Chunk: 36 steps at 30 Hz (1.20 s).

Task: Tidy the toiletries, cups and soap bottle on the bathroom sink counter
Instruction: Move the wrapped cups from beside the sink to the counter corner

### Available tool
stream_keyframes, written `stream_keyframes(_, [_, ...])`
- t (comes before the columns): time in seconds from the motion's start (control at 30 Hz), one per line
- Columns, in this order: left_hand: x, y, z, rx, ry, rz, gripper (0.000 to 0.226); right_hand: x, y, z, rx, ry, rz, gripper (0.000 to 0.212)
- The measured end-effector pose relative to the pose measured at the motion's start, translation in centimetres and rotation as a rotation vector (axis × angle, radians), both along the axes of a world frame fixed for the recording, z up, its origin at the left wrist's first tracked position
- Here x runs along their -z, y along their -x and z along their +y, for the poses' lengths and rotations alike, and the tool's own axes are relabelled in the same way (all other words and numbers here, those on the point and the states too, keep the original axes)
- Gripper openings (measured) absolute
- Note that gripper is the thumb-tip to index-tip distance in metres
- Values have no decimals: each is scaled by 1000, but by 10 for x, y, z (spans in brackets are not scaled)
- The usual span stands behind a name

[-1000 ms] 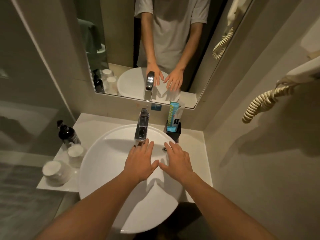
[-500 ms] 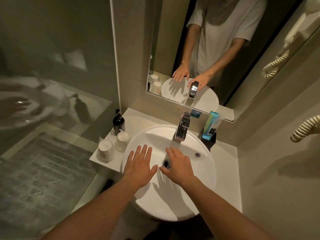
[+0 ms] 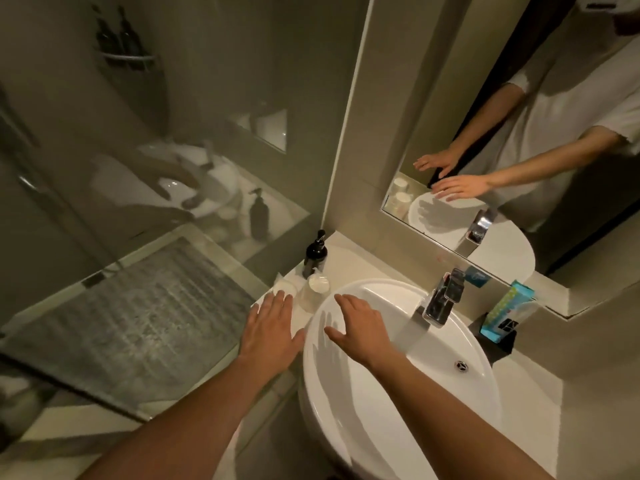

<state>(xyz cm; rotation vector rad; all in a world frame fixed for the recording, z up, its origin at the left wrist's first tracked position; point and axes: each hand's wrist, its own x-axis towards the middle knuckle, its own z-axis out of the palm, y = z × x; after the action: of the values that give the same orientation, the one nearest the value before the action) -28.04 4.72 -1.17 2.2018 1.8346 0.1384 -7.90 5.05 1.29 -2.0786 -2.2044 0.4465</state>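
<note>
A black pump soap bottle (image 3: 314, 255) stands at the back left corner of the white counter (image 3: 349, 261). In front of it stand two covered cups: one (image 3: 313, 292) beside the basin, the other (image 3: 286, 289) nearer the counter's left edge. My left hand (image 3: 272, 336) hovers flat and open over the counter's left strip, fingertips just short of the nearer cup. My right hand (image 3: 360, 329) is spread open above the left side of the white basin (image 3: 398, 386). A blue-green toiletry packet (image 3: 504, 315) sits upright in a black holder (image 3: 495, 337) at the right.
A chrome tap (image 3: 441, 303) stands at the back of the basin. A mirror (image 3: 519, 133) hangs above. A glass shower partition (image 3: 156, 150) borders the counter's left edge, with a grey mat (image 3: 131, 317) on the floor behind it. A wall closes the right side.
Both hands have shifted left, from over the basin's middle toward the cups. The view has swung left and down, bringing the cups and soap bottle closer to centre.
</note>
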Motion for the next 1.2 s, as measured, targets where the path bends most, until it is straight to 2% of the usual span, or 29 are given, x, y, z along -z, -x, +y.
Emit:
stream_keyframes(0.2, [-6,14,9,-172,-59,31,70,-4,6,48,-232,-28,-49,67])
stream_keyframes(0.37, [-2,16,28,-266,-28,32,74,-3,12,87,-382,-8,-87,61])
stream_keyframes(0.5, [1,19,38,-282,11,32,59,-1,20,112,-475,1,-136,59])
stream_keyframes(0.6, [4,21,48,-276,59,25,51,4,27,126,-517,23,-154,59])
stream_keyframes(0.9, [30,26,84,-252,157,-130,56,29,40,160,-587,117,-213,63])
stream_keyframes(1.07, [42,30,96,-231,218,-212,59,38,48,169,-613,150,-185,69])
stream_keyframes(1.2, [45,32,102,-210,231,-271,55,44,53,174,-627,170,-164,62])
